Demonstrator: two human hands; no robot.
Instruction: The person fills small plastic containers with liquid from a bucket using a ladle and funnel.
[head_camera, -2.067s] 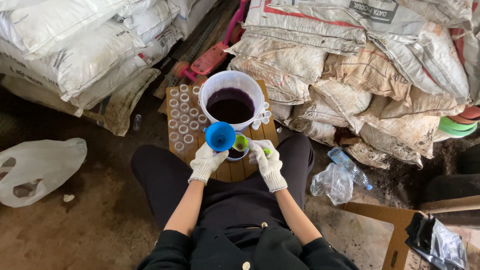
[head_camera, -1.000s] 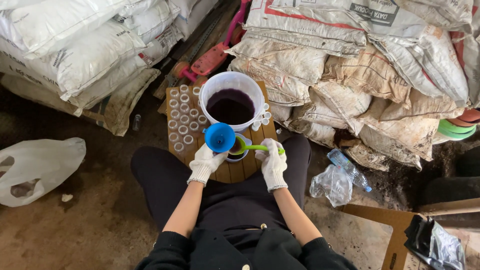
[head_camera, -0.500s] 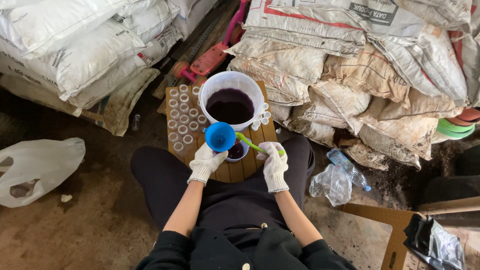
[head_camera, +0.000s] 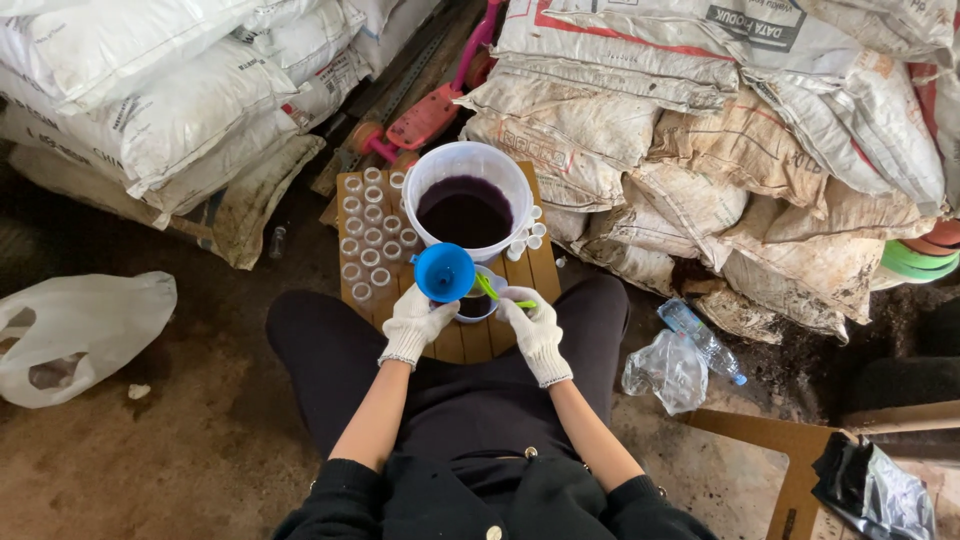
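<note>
Left hand (head_camera: 417, 322) fingers gripped blue funnel (head_camera: 444, 272); right hand (head_camera: 532, 318) fingers gripped green spoon (head_camera: 497, 293). Bucket (head_camera: 467, 203) beyond held dark purple liquid; small cup (head_camera: 472, 306) between hands likewise.

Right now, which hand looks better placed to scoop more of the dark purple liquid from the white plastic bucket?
The right hand, probably: it holds the green plastic spoon. The left hand is busy holding the blue plastic funnel just below the white plastic bucket.

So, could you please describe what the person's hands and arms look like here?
Both hands, left and right, wear white knitted gloves with ribbed cuffs. The forearms are bare; black sleeves are pushed up near the elbows.
</note>
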